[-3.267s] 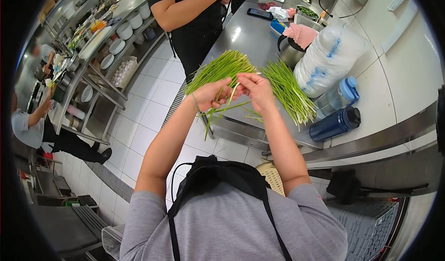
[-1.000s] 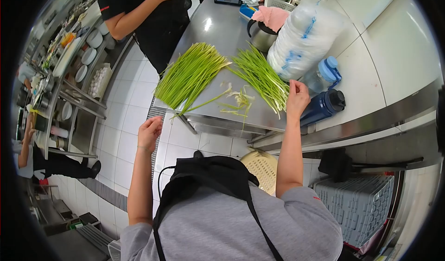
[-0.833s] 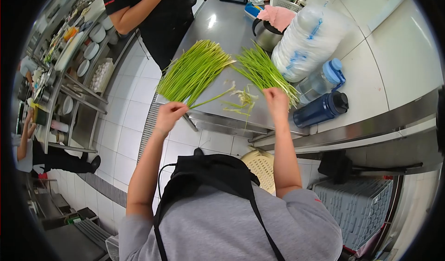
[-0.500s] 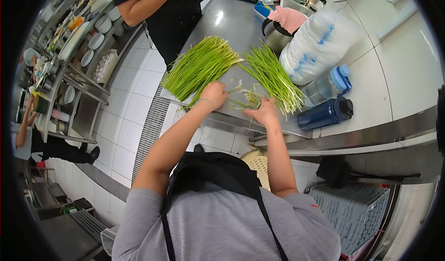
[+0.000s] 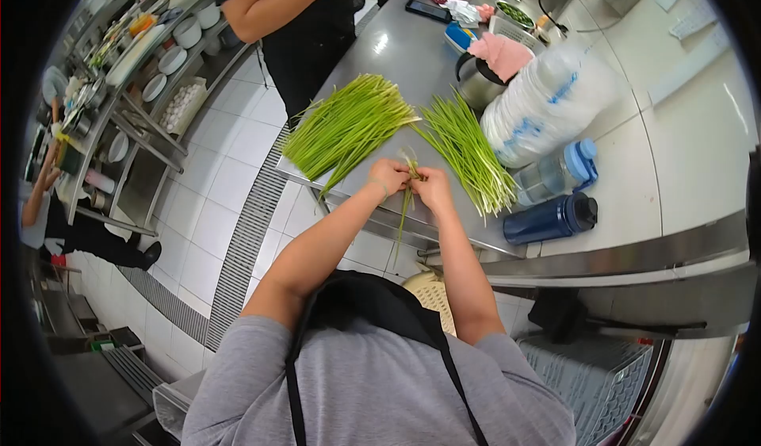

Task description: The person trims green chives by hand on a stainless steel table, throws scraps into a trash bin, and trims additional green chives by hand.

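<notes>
My left hand [image 5: 388, 175] and my right hand [image 5: 430, 187] are close together near the front edge of the steel table. Between them they pinch a small tuft of wilted stalk scraps [image 5: 407, 200], whose thin ends hang down past the edge. A broad pile of long green chive-like stalks [image 5: 345, 125] lies beyond my left hand. To the right of my hands, a narrower pile of the same stalks [image 5: 468, 149] lies with its pale ends toward me. My fingertips are partly hidden by the scraps and each other.
A blue bottle [image 5: 551, 218], a clear bottle [image 5: 559, 172], a roll of plastic bags [image 5: 547, 105] and a steel jug [image 5: 478, 85] with a pink cloth line the right side. A phone [image 5: 429, 10] lies farther back. A person in black [image 5: 305, 42] stands beyond the table's left edge.
My hands have come together from either side of the scattered scraps. The scraps are now gathered in my fingers, lifted off the tabletop. Both stalk piles stay on the table.
</notes>
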Demonstrator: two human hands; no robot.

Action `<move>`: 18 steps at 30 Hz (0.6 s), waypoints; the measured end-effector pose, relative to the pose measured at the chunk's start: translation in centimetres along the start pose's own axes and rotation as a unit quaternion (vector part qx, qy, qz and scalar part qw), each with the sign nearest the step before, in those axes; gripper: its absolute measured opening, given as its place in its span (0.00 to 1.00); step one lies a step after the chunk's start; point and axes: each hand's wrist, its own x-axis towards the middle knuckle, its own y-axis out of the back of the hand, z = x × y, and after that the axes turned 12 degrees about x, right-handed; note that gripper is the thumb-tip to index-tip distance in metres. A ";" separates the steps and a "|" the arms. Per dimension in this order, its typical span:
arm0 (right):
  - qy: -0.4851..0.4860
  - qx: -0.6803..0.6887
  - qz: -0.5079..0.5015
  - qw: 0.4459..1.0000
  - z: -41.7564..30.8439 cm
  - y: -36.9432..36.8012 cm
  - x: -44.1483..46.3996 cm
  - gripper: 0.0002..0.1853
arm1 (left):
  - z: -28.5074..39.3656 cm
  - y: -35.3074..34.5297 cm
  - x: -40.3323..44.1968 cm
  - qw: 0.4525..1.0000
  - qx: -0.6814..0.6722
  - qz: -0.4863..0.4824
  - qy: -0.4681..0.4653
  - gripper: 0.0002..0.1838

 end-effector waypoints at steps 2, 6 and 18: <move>-0.001 0.073 0.007 0.997 -0.2 -0.2 -0.6 0.11 | 0.1 0.5 -0.7 0.991 -0.127 -0.008 0.050 0.08; 0.028 0.224 0.039 0.973 -2.0 -1.2 -1.8 0.09 | 1.5 2.4 -3.5 0.975 -0.219 0.023 -0.014 0.08; 0.139 0.238 -0.245 0.930 -14.3 -16.2 -5.9 0.08 | -4.5 16.2 -18.1 0.915 -0.239 0.318 -0.060 0.06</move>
